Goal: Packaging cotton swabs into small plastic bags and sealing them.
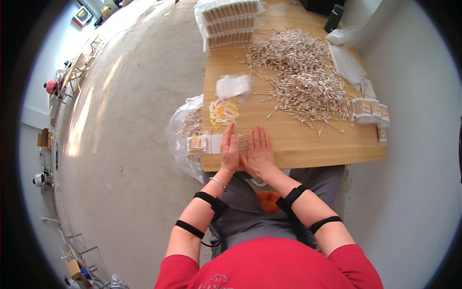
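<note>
Near the table's front edge, a small row of cotton swabs lies between my two hands. My left hand stands on its side along the row's left, fingers stretched out. Palm down on the right, my right hand has its fingers straight and together, next to the swabs. The wrists nearly meet, and the palms hide part of the row. Left of my left hand lies a white flat piece, and past it a filled swab packet at the table's left edge.
A large pile of loose swabs covers the table's middle and right. Yellow cards and clear bags lie left. Bundled swab packs stand far left, finished packets right. A plastic sack hangs beside the left edge.
</note>
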The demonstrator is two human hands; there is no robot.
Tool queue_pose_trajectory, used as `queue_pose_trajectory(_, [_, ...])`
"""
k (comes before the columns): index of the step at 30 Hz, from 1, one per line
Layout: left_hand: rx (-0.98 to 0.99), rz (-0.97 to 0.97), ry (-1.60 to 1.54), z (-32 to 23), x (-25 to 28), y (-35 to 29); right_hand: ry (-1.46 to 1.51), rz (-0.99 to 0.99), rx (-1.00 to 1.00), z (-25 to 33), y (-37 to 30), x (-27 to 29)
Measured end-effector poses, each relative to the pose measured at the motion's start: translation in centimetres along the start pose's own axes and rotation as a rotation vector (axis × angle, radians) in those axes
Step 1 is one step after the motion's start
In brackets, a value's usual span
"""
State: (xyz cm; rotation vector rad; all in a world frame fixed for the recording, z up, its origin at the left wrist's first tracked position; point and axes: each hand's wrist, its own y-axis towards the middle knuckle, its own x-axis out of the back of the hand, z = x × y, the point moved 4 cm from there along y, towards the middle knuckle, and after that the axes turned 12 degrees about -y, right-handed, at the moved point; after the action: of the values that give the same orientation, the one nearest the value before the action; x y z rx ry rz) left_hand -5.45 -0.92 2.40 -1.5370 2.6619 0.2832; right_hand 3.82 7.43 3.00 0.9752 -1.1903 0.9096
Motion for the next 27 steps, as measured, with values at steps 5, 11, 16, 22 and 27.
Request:
queue_pose_trajectory(5, [0.097,-0.026,-0.197,0.2,1.0,0.9,-0.007,0.044,0.037,2.4,1.4,-0.6])
queue_pose_trajectory(11, [0.105,-0.057,-0.264,1.1,4.5,2.1,0.053,0.063,0.056,5.4,3.1,-1.1])
queue_pose_trajectory(16, [0.126,-0.034,-0.174,-0.7,4.5,1.9,0.056,0.052,0.053,6.2,3.5,-1.8])
queue_pose_trajectory(22, [0.098,-0.071,-0.14,-1.3,4.6,1.7,0.079,0.073,0.089,6.3,3.3,-1.4])
queue_pose_trajectory(27, [0.045,-0.051,-0.107,-1.0,5.4,1.9,0.074,0.127,0.16,6.6,2.9,-1.4])
